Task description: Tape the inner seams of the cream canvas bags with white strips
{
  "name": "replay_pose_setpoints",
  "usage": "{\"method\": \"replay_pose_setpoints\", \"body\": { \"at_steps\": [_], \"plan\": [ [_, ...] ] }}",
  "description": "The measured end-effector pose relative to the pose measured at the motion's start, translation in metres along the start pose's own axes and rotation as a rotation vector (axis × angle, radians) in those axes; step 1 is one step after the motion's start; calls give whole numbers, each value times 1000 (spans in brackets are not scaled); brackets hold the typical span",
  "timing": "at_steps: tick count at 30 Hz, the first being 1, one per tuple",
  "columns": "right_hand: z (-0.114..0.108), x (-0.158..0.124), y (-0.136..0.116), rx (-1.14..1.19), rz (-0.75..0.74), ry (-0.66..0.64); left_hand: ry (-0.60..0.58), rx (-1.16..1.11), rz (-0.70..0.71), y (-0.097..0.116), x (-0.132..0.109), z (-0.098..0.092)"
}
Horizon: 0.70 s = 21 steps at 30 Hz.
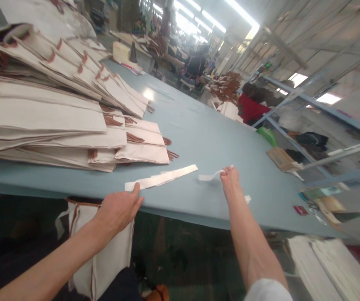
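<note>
My left hand (pixel 117 209) reaches to the near edge of the table, its index fingertip resting on the left end of a few overlapping white strips (pixel 167 176). Its thumb stands apart from that finger. Farther right, my right hand (pixel 230 177) pinches a thin white strip (pixel 209 177), whose loose end curls out to the left just above the tabletop. Below my left forearm, a cream cloth piece with brown edging (pixel 107 263) hangs by the table edge, partly covered by the arm.
Cream cloth pieces with brown ties (pixel 42 108) lie in thick piles on the left of the blue-grey table (pixel 205 138). Toward the right end are scissors (pixel 317 213), a small red item (pixel 300 210) and a cardboard box (pixel 282 159). A metal rack (pixel 318 104) stands beyond.
</note>
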State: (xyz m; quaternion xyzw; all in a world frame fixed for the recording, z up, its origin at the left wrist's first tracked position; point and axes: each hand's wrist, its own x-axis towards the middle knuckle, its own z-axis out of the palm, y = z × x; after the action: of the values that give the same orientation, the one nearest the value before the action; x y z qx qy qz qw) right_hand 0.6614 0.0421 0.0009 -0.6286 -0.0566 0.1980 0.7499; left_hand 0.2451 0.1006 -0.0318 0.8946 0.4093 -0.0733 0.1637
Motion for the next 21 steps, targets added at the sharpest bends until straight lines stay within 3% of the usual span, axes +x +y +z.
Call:
{"method": "replay_pose_setpoints", "body": {
  "at_steps": [3,7,13,17,21],
  "plan": [
    [4,-17,-27,21,52,45,44,-45,-7,-4,-1,5],
    [25,-61,-38,70,113,-48,92,-143,-1,-17,-3,13],
    [82,-177,-21,160,238,-353,132,-430,77,-34,-28,35],
    [116,-257,-17,231,324,-560,144,-676,175,-28,-63,53],
    [144,-317,-20,345,418,-737,194,-919,196,-19,-89,60]
  ]
}}
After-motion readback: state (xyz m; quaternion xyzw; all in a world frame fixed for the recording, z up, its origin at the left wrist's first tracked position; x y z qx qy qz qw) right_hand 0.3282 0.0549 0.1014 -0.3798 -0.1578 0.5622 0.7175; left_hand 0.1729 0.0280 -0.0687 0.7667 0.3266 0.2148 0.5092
